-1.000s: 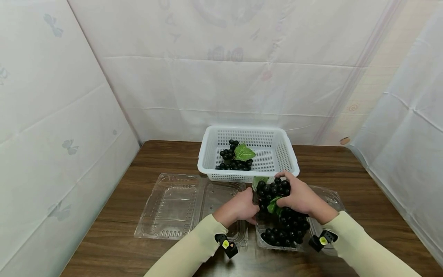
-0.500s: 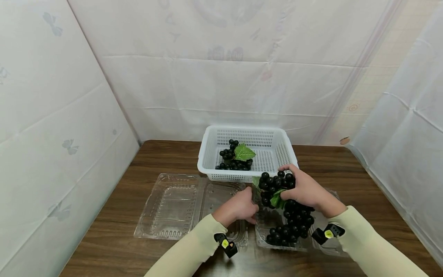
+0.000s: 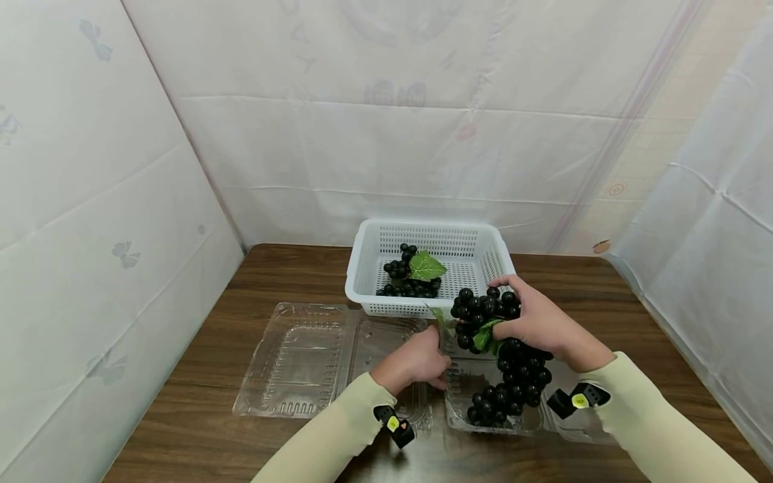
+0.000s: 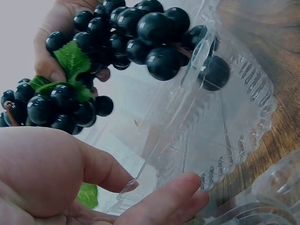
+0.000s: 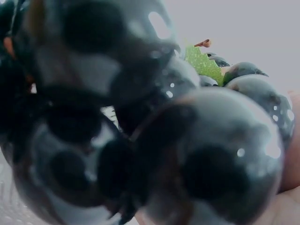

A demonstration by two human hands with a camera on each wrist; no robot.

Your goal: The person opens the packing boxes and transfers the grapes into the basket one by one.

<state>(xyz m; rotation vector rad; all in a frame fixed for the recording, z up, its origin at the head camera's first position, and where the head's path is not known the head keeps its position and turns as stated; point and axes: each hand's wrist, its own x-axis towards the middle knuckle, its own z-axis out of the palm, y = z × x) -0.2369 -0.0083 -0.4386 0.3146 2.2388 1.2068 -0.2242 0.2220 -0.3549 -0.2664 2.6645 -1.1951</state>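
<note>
My right hand [image 3: 540,329] grips a bunch of black grapes [image 3: 522,376] near its green leaf [image 3: 484,335]. The bunch hangs over a clear plastic clamshell container [image 3: 464,376], its lower end at the near part of the tray; touching or apart, I cannot tell. At the container's left rim, my left hand [image 3: 417,359] pinches the edge between thumb and fingers. The left wrist view shows this hand [image 4: 56,173] on the rim, with the grapes [image 4: 161,30] above. Close-up grapes [image 5: 211,154] fill most of the right wrist view, hiding the right fingers.
Behind the hands stands a white perforated basket [image 3: 356,272] holding more black grapes [image 3: 407,287] with a leaf [image 3: 427,266]. Another clear clamshell [image 3: 308,352] lies opened flat at left. The right container's lid [image 3: 582,422] extends under the right forearm. White sheeting [image 3: 392,147] surrounds the wooden table [image 3: 290,265].
My right hand has moved up and to the right, lifting the grape bunch with it, so more of the container's bottom shows. The left hand has stayed at the rim.
</note>
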